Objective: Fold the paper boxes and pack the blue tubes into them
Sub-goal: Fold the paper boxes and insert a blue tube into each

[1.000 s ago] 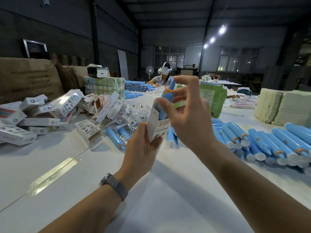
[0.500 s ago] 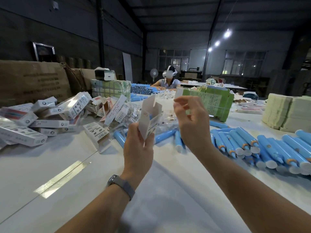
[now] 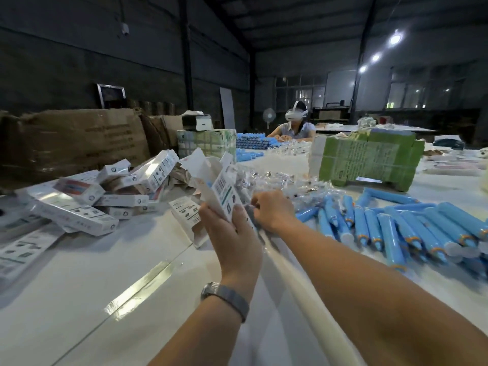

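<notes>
1. Clearly, much is left: a large heap of blue tubes (image 3: 390, 228) lies unpacked at three o'clock, while closed boxes (image 3: 87, 196) are piled at nine o'clock.
2. An open-flapped paper box (image 3: 216, 188) is gripped by the left hand (image 3: 232, 231); the right hand (image 3: 272, 207) is curled into small clear packets (image 3: 287, 183), its fingers hidden.
3. A white table (image 3: 111, 276) is set in a dim warehouse.
</notes>
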